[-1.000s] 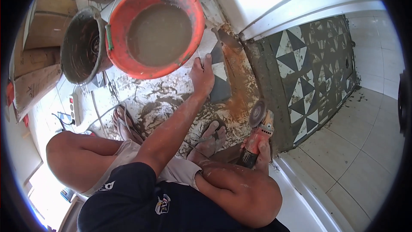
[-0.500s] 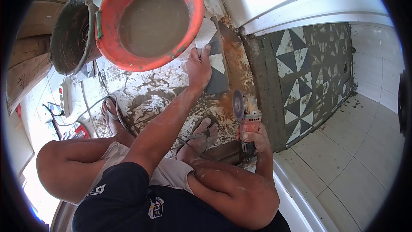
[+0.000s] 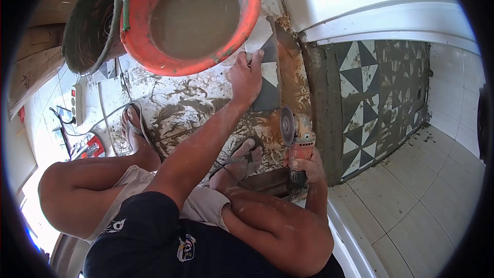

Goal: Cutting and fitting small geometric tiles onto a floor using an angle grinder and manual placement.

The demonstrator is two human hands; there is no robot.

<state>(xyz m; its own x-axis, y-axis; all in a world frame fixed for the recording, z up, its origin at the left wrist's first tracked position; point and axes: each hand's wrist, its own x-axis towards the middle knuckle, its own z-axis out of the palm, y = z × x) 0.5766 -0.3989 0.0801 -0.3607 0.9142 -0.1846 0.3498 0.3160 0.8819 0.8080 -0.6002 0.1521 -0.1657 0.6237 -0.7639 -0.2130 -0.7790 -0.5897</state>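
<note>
My left hand [image 3: 246,76] is closed at the left edge of a grey-and-white patterned tile [image 3: 267,95], thumb over its face. The fingers under the tile are hidden. My right hand [image 3: 309,166] grips the body of a red and black angle grinder [image 3: 302,150]. The grinder's round disc [image 3: 287,125] stands nearly upright just below the tile's lower right corner, apart from it. Whether the disc is spinning I cannot tell.
A red bucket [image 3: 250,5] of murky water stands beyond my left hand, beside a dark mortar-crusted bucket [image 3: 68,38]. Patterned tiles smeared with mortar [image 3: 368,74] lie at right by a white door frame [image 3: 386,20]. A power strip [image 3: 76,104] and cord are at left.
The view has turned slightly, so buckets and floor sit further right and up. Both hands keep their holds on the tile and the grinder.
</note>
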